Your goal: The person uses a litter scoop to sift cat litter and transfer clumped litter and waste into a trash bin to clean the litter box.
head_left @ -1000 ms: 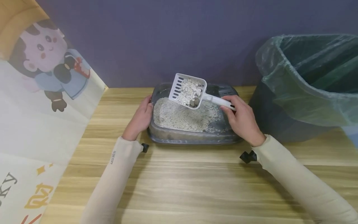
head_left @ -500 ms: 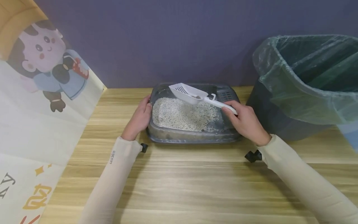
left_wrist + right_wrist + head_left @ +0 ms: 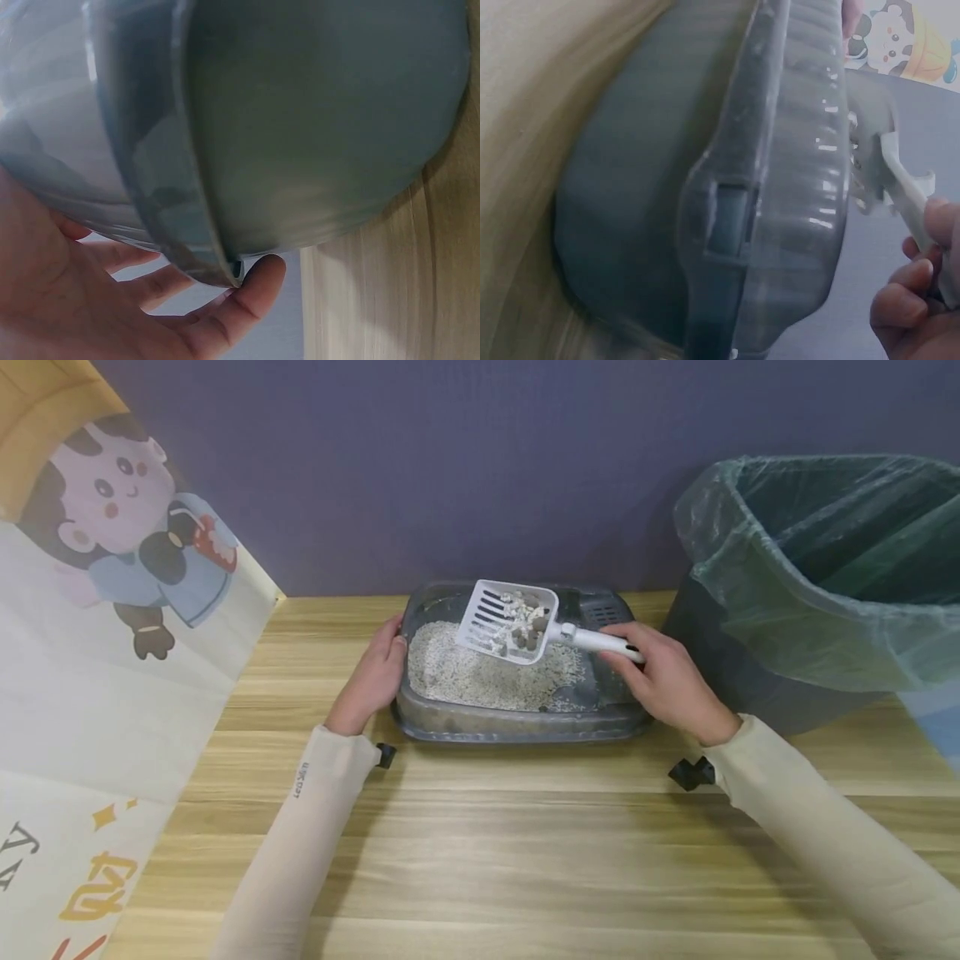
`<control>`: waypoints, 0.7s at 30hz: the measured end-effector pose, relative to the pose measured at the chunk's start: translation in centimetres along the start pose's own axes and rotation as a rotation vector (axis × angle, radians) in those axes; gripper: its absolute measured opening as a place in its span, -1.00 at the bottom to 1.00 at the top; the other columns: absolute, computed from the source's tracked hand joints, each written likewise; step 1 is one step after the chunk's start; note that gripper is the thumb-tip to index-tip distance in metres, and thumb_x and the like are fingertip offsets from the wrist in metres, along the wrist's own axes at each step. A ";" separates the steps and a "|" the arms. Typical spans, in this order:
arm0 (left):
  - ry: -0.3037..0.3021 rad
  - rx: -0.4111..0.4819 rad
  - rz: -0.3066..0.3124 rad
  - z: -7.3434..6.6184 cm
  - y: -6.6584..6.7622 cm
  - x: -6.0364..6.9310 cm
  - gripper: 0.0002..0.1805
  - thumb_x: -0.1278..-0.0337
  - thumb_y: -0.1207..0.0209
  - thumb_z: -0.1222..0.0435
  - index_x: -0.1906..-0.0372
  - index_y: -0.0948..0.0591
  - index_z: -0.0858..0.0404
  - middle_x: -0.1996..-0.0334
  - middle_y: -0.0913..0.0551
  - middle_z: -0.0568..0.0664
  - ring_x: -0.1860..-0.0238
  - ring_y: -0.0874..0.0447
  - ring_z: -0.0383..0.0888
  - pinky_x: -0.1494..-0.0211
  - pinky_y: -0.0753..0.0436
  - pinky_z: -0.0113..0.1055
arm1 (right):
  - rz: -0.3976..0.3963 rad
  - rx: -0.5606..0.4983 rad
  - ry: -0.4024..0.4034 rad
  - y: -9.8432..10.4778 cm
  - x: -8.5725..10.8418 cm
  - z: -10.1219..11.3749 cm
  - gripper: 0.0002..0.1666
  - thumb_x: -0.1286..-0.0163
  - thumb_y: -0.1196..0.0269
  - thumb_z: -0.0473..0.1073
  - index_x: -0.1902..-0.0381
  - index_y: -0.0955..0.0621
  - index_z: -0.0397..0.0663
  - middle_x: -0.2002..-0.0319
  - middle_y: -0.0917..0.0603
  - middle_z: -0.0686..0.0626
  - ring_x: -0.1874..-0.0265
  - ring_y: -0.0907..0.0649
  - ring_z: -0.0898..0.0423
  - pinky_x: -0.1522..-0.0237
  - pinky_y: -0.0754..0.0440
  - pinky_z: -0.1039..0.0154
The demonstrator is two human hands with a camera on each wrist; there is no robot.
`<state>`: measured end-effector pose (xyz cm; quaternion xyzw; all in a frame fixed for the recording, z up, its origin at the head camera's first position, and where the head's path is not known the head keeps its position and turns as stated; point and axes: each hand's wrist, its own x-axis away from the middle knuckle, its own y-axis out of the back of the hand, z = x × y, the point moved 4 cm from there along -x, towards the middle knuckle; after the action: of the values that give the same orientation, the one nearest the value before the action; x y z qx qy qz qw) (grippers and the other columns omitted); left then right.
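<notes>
A grey litter box (image 3: pixel 517 727) of pale, grainy cat litter (image 3: pixel 480 681) stands on the wooden surface. My left hand (image 3: pixel 375 681) holds its left side by the rim; in the left wrist view the fingers (image 3: pixel 251 300) curve under that rim. Above the litter, my right hand (image 3: pixel 663 677) grips the handle of a white slotted litter scoop (image 3: pixel 592 639). Several brownish-grey clumps (image 3: pixel 531 635) and some pale litter lie in the scoop's head. From the right wrist camera, the scoop (image 3: pixel 907 187) appears beyond the box wall, fingers wrapped about its handle.
A dark bin (image 3: pixel 720 652) lined with a translucent green bag (image 3: pixel 795 627) stands close to the right of the box. Behind the box rises a dark blue-purple wall (image 3: pixel 480 477). A white panel with a cartoon figure (image 3: pixel 142 518) lies along the left.
The scoop has tipped and levelled again, shifting slightly right and lower. Loose litter in it has thinned, so the slots and clumps show more. My left hand stays on the box.
</notes>
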<state>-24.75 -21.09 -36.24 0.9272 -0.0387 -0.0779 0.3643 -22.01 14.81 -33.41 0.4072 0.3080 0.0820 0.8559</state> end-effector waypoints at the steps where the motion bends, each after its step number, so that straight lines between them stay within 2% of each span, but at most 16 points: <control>1: 0.001 0.000 0.000 0.0 0.0 0.0 -0.45 -0.48 0.35 0.20 -0.46 -0.05 0.31 -0.42 -0.07 0.22 -0.40 -0.01 0.12 -0.42 -0.02 0.00 | -0.008 0.004 0.011 0.0 0.1 0.0 -0.63 -0.39 -0.18 -0.14 -0.12 -0.51 -0.09 0.40 -0.46 0.06 0.61 -0.36 0.16 0.58 -0.32 0.26; 9: 0.006 -0.005 0.006 0.0 0.0 0.0 -0.44 -0.48 0.35 0.19 -0.47 -0.03 0.29 -0.42 -0.06 0.22 -0.41 0.00 0.11 -0.43 -0.01 -0.01 | -0.048 0.008 0.030 0.0 0.5 0.2 -0.60 -0.37 -0.20 -0.20 -0.14 -0.50 -0.11 0.38 -0.44 0.06 0.60 -0.34 0.17 0.59 -0.29 0.28; 15: 0.004 0.000 0.011 0.0 -0.1 0.1 -0.45 -0.49 0.36 0.19 -0.47 -0.03 0.27 -0.43 -0.06 0.21 -0.41 0.01 0.10 -0.43 0.00 -0.01 | -0.068 0.012 0.007 0.1 0.7 0.2 -0.59 -0.37 -0.20 -0.20 -0.15 -0.49 -0.12 0.37 -0.45 0.03 0.59 -0.34 0.16 0.59 -0.28 0.28; 21: -0.003 0.005 0.004 0.2 -0.1 0.1 -0.45 -0.48 0.35 0.20 -0.47 -0.04 0.28 -0.42 -0.06 0.22 -0.41 0.01 0.12 -0.42 0.00 0.02 | -0.099 0.021 0.000 0.9 0.7 0.9 -0.58 -0.36 -0.21 -0.19 -0.15 -0.50 -0.13 0.45 -0.42 0.03 0.64 -0.30 0.14 0.62 -0.22 0.30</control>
<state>-24.70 -21.22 -36.45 0.9279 -0.0414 -0.0784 0.3620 -20.83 15.10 -32.67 0.4004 0.3285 0.0366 0.8547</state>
